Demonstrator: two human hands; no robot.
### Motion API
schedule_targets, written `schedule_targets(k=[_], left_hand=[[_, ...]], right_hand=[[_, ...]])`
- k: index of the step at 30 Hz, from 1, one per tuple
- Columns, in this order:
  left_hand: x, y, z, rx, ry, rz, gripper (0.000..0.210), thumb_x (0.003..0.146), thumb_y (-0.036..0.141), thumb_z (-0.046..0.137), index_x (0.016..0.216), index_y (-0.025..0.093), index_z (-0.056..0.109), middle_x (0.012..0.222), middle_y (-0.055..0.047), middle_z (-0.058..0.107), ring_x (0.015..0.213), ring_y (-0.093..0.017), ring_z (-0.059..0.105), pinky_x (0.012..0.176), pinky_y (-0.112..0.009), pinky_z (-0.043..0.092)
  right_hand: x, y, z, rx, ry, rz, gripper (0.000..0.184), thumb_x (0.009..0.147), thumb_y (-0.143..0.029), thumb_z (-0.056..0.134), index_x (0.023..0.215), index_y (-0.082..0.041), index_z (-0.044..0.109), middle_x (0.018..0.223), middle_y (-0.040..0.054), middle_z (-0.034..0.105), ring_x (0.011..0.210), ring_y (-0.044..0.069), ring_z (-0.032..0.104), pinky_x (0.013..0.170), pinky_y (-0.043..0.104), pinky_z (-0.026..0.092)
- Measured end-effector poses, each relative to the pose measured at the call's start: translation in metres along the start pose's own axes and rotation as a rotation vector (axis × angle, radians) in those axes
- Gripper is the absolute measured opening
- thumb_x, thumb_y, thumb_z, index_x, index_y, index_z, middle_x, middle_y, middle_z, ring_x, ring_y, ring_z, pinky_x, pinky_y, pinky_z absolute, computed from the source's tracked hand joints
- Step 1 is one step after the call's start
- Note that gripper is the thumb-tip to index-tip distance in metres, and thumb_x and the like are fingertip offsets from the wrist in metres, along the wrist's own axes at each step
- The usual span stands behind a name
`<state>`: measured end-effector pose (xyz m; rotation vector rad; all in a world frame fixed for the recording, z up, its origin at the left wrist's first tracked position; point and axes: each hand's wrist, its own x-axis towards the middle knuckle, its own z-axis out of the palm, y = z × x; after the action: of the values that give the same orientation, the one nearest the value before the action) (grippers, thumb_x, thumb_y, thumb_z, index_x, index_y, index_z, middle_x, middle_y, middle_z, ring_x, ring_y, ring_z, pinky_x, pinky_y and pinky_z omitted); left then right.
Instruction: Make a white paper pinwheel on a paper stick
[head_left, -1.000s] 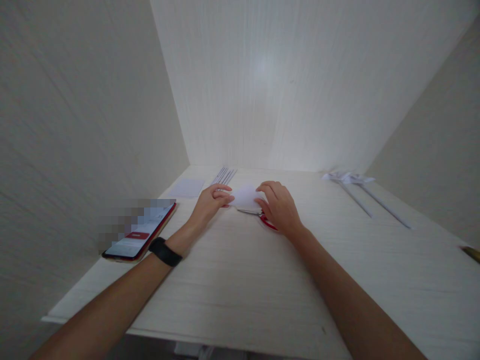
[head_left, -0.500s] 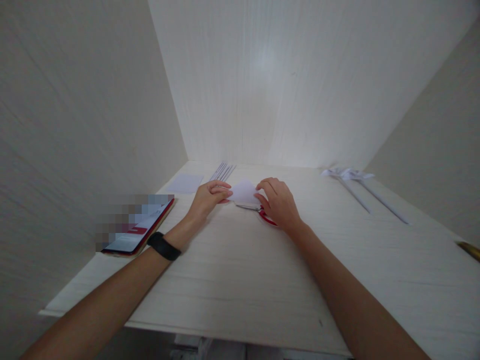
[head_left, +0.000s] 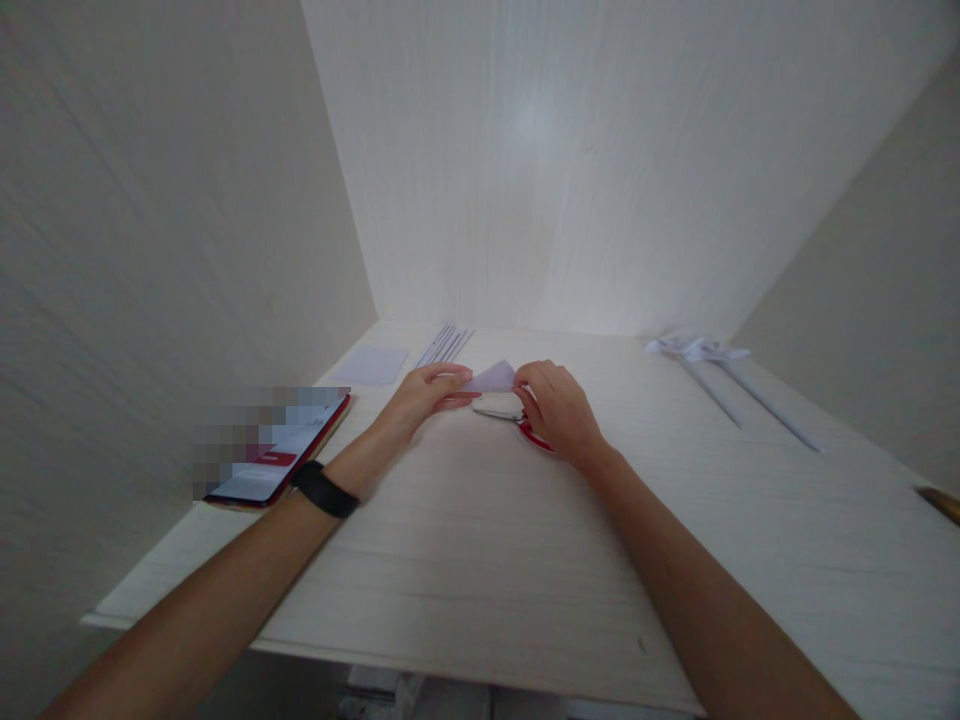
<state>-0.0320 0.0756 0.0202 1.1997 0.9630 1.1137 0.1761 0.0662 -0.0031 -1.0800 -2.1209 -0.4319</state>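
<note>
A small piece of white paper [head_left: 495,377], showing a triangular outline, is held between my two hands. My left hand [head_left: 427,392], with a black band on its wrist, pinches the paper's left corner. Fingers of my right hand [head_left: 556,405] close on its right corner. Just below the paper lie scissors [head_left: 498,413] with red handles, partly covered by my right hand. Beside my left fingertips rests a flat red object [head_left: 459,398], mostly hidden, whose kind I cannot make out.
A phone [head_left: 281,455] leans at the left. Behind it lie a square of pale paper [head_left: 369,365] and several thin strips [head_left: 445,345]. White paper sticks [head_left: 769,405] with folded tops lie at the right, and a dark golden object [head_left: 939,503] at the table's right edge.
The paper has gone from a broader sheet to a narrower triangle with its point upward. My left hand shifted slightly right, and more of the red object shows.
</note>
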Motion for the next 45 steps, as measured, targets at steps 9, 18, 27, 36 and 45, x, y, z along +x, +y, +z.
schedule_targets(k=[9, 18, 27, 36, 45], left_hand=[[-0.004, 0.003, 0.001, 0.019, -0.062, -0.048, 0.03, 0.061, 0.026, 0.081, 0.086, 0.015, 0.069, 0.09, -0.008, 0.073, 0.079, -0.017, 0.067, 0.076, -0.029, 0.054], [-0.004, -0.006, 0.007, -0.062, -0.228, -0.122, 0.028, 0.063, 0.021, 0.077, 0.088, 0.011, 0.071, 0.092, -0.011, 0.074, 0.085, -0.019, 0.069, 0.087, -0.034, 0.053], [0.0, -0.013, 0.0, -0.086, -0.175, -0.161, 0.034, 0.061, 0.019, 0.081, 0.092, 0.01, 0.071, 0.081, -0.007, 0.075, 0.064, -0.015, 0.067, 0.063, -0.025, 0.052], [-0.001, -0.01, 0.001, -0.119, -0.123, -0.119, 0.03, 0.069, 0.019, 0.077, 0.097, 0.013, 0.07, 0.092, -0.008, 0.076, 0.078, -0.018, 0.07, 0.075, -0.028, 0.055], [-0.002, -0.01, 0.003, -0.165, -0.134, -0.09, 0.035, 0.069, 0.021, 0.077, 0.103, 0.013, 0.068, 0.096, -0.01, 0.075, 0.081, -0.02, 0.07, 0.077, -0.031, 0.054]], right_hand=[[-0.002, -0.004, -0.002, 0.108, -0.005, -0.025, 0.015, 0.096, -0.022, 0.048, 0.101, -0.013, 0.058, 0.098, 0.0051, 0.063, 0.087, 0.015, 0.061, 0.078, 0.033, 0.052], [-0.002, -0.005, -0.002, 0.167, 0.049, -0.074, 0.015, 0.097, -0.018, 0.041, 0.098, -0.013, 0.055, 0.107, 0.009, 0.064, 0.094, 0.017, 0.062, 0.079, 0.032, 0.052], [-0.001, -0.007, -0.004, 0.154, 0.06, -0.124, 0.016, 0.098, -0.02, 0.037, 0.097, -0.019, 0.053, 0.111, 0.0126, 0.066, 0.093, 0.02, 0.065, 0.076, 0.03, 0.052], [-0.003, -0.006, -0.006, 0.109, 0.089, -0.148, 0.014, 0.092, -0.015, 0.042, 0.094, -0.018, 0.056, 0.117, 0.0154, 0.061, 0.096, 0.022, 0.062, 0.079, 0.034, 0.052], [-0.003, -0.004, -0.004, 0.093, 0.09, -0.204, 0.02, 0.087, -0.008, 0.042, 0.094, -0.016, 0.058, 0.115, 0.0148, 0.062, 0.104, 0.023, 0.058, 0.084, 0.034, 0.048]])
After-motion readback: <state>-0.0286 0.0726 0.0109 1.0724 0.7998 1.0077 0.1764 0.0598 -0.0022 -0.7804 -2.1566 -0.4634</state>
